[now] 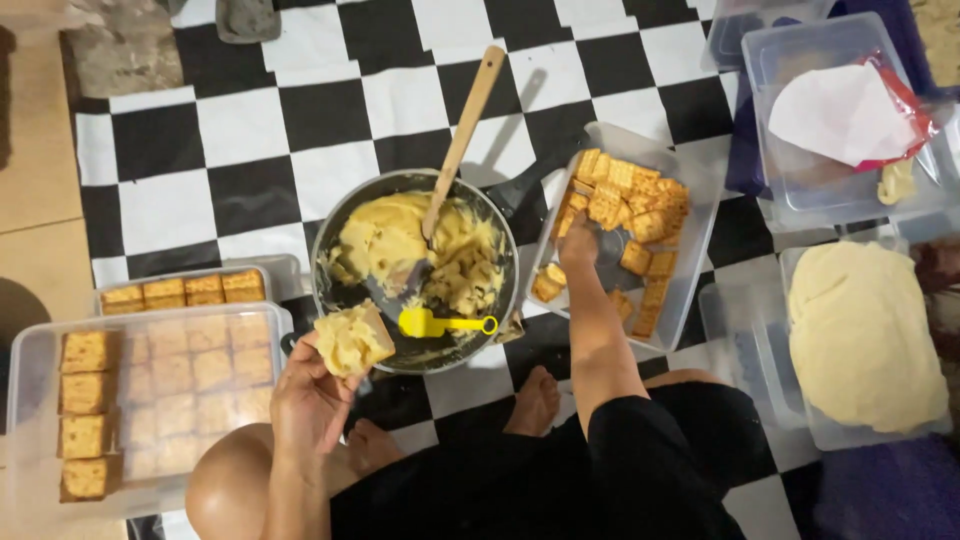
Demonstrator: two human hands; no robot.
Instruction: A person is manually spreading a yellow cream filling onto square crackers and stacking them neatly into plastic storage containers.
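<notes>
Where my right hand [578, 245] reaches into the clear tray [690, 250] of loose crackers [630, 205], its fingers are turned away from the camera, so I cannot tell whether they grip one. My left hand [310, 395] is half curled, palm up, holding a square cracker [352, 340] heaped with lumpy yellow paste. It sits just over the near rim of the pan [335, 250].

The pan is round, dark metal, with more of the same thick, rough paste inside. A wooden spoon [462, 135] leans in it, its blade buried. A small yellow plastic spatula [440, 322] lies on the pan's bare bottom.

At left, a lidded clear box [150, 400] holds filled cracker squares in rows; the frosted lid blurs most of them. A second box [185, 290] behind it shows one row only. At right, a tub [865, 335] with a pale, smooth dough-like mass is partly cut off.

Everything rests on a black-and-white chequered mat [240, 130] spread over a tan floor [35, 180]. My bare feet and knees are tucked under the pan's edge.
</notes>
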